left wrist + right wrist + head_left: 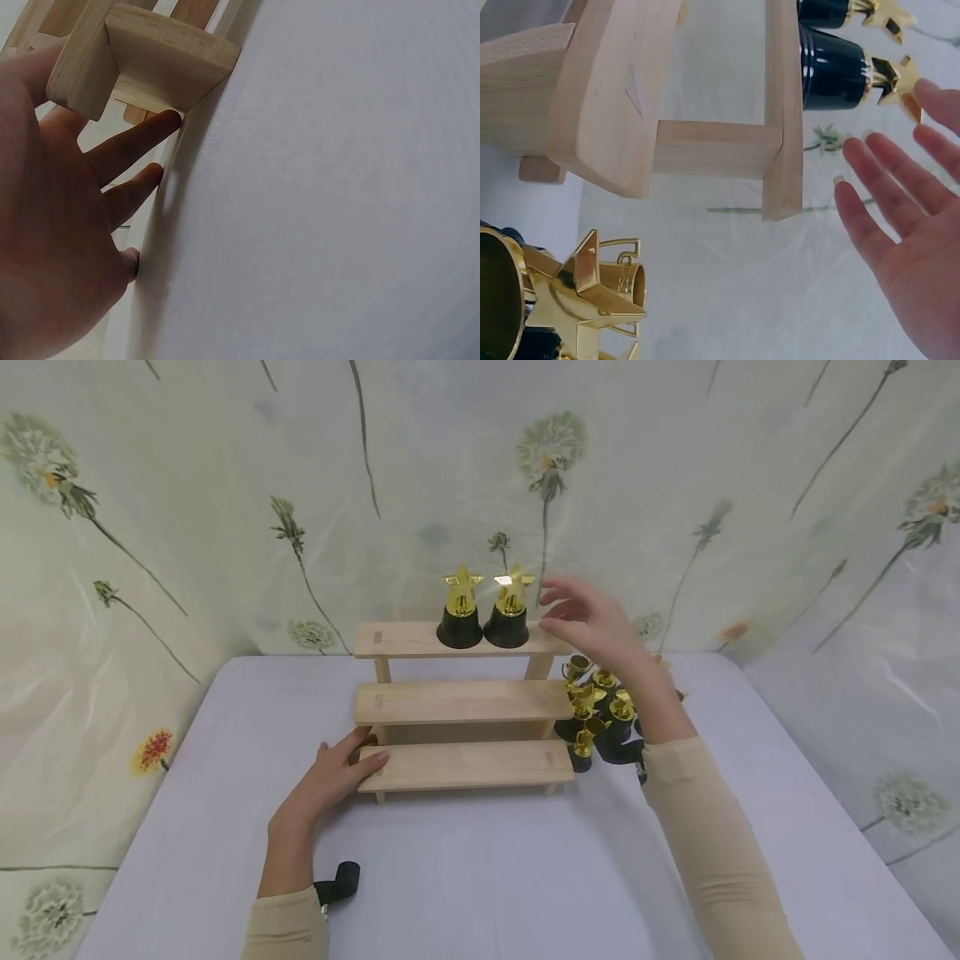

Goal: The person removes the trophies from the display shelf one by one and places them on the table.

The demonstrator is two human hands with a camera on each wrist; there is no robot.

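A three-tier wooden display stand [465,702] stands on the table. On its top tier are two gold star trophies with black bases, the left trophy [460,618] and the right trophy [507,620], side by side and upright. My right hand [592,618] is just right of the second one, its fingers loosely bent and holding nothing. In the right wrist view, the fingertips lie close to that trophy's star [900,84]. At the stand's lower left end, my left hand [326,781] grips the lowest tier, thumb on top. The left wrist view shows its other fingers [135,146] spread below the plank.
Several more gold trophies [585,702], cups and stars on black bases, crowd the table right of the stand, partly hidden by my right forearm. A white cloth covers the table [465,877]. Behind it hangs a flower-patterned curtain [420,460].
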